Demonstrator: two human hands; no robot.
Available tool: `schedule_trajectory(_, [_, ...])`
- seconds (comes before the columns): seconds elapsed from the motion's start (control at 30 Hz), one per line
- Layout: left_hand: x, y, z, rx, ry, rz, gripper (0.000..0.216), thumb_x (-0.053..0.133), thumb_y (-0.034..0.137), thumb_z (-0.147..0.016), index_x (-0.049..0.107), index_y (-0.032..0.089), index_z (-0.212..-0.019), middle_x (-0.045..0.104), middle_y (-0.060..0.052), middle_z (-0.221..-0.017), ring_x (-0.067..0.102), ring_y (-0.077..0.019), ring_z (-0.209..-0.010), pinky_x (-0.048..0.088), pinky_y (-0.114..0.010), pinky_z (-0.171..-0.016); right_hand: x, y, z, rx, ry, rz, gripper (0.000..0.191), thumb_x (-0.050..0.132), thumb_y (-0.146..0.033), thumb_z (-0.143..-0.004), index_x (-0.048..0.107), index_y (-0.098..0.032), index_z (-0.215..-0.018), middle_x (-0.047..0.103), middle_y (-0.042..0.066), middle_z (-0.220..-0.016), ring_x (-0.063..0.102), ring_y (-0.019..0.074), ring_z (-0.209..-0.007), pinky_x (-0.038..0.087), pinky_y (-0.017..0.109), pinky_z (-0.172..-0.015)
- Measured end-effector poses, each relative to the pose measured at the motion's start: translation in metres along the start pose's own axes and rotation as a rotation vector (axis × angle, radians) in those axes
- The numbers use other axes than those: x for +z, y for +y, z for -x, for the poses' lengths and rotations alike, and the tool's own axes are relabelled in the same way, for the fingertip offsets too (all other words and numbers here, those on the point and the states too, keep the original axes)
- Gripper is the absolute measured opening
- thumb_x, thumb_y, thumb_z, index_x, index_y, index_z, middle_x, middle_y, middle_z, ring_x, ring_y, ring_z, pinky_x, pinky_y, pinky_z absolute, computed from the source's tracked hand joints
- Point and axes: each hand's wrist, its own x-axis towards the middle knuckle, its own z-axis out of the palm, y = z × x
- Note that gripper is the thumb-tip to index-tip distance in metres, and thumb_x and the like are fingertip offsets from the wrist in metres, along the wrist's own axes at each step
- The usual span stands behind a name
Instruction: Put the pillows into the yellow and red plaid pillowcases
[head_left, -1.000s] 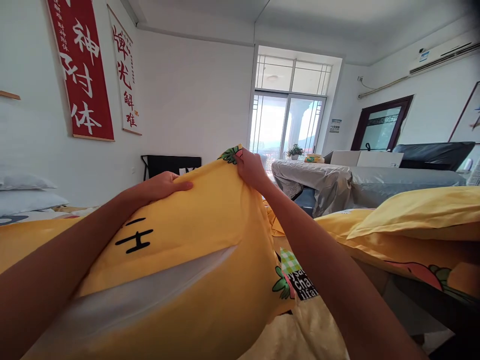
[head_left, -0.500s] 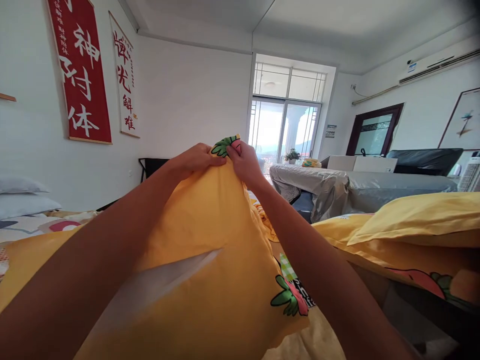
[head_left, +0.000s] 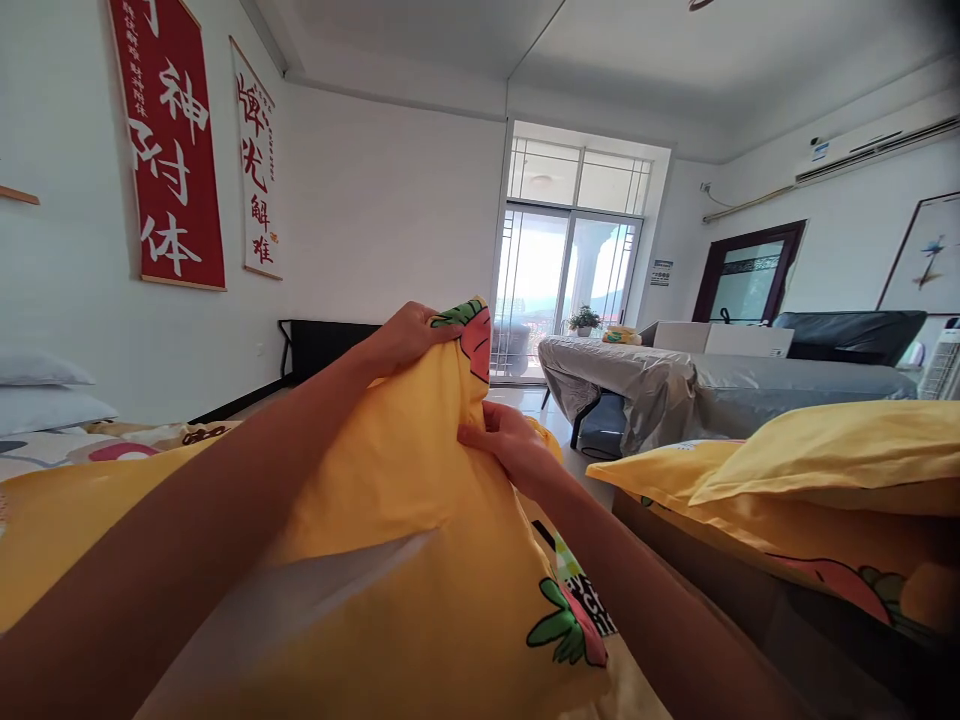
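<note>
I hold up a yellow pillowcase (head_left: pixel 405 520) printed with strawberries, and a white pillow shows through its open slit low in the view. My left hand (head_left: pixel 409 335) is closed on the top corner of the pillowcase, beside a red and green strawberry print. My right hand (head_left: pixel 506 445) is lower, fingers pinched on the right edge of the fabric. Both forearms reach forward from the bottom of the view.
A yellow pillow (head_left: pixel 817 450) lies on yellow bedding at the right. White pillows (head_left: pixel 41 390) sit at the far left. A grey covered sofa (head_left: pixel 720 385) stands ahead by the glass balcony door (head_left: pixel 570 290). Red banners (head_left: pixel 169 150) hang on the left wall.
My left hand slid along the top edge to the corner and took hold of it. My right hand let go of that corner and dropped down the right edge of the pillowcase.
</note>
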Motion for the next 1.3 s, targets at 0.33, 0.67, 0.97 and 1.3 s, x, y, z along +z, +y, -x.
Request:
schedule_trajectory(0.33, [-0.02, 0.015, 0.012, 0.04, -0.148, -0.097, 0.02, 0.065, 0.038, -0.076, 0.064, 0.019, -0.078, 0.061, -0.001, -0.07, 0.057, -0.0139, -0.057, 0.041, -0.023, -0.048, -0.021, 0.013, 0.005, 0.035, 0.01, -0.061, 0.037, 0.08, -0.044, -0.063, 0.069, -0.019, -0.088, 0.074, 0.004, -0.085, 0.068, 0.0194, -0.072, 0.054, 0.03, -0.066])
schedule_trajectory(0.67, [0.01, 0.009, 0.006, 0.185, 0.162, -0.338, 0.036, 0.051, 0.031, -0.086, 0.034, 0.019, -0.057, 0.03, 0.005, -0.053, 0.024, -0.0062, -0.046, 0.019, -0.023, -0.044, -0.009, 0.004, -0.009, -0.183, 0.072, 0.028, 0.037, 0.073, -0.05, -0.07, 0.067, -0.02, -0.091, 0.073, 0.002, -0.086, 0.067, 0.0191, -0.071, 0.053, 0.03, -0.063])
schedule_trajectory(0.97, [-0.005, 0.017, 0.021, 0.176, -0.156, -0.199, 0.032, 0.063, 0.039, -0.077, 0.043, 0.019, -0.063, 0.036, 0.004, -0.06, 0.033, -0.0068, -0.049, 0.023, -0.022, -0.046, -0.036, -0.01, -0.003, -0.101, 0.006, 0.164, 0.04, 0.069, -0.058, -0.071, 0.065, -0.018, -0.07, 0.067, 0.001, -0.068, 0.061, 0.0161, -0.059, 0.048, 0.027, -0.057])
schedule_trajectory(1.3, [0.008, 0.009, 0.019, 0.431, -0.046, -0.168, 0.021, 0.055, 0.031, -0.081, 0.052, 0.015, -0.068, 0.04, 0.003, -0.064, 0.035, -0.0087, -0.059, 0.029, -0.022, -0.052, -0.006, -0.028, -0.024, -0.544, 0.263, 0.484, 0.027, 0.06, -0.044, -0.078, 0.058, -0.017, -0.074, 0.055, -0.001, -0.07, 0.047, 0.013, -0.064, 0.038, 0.025, -0.057])
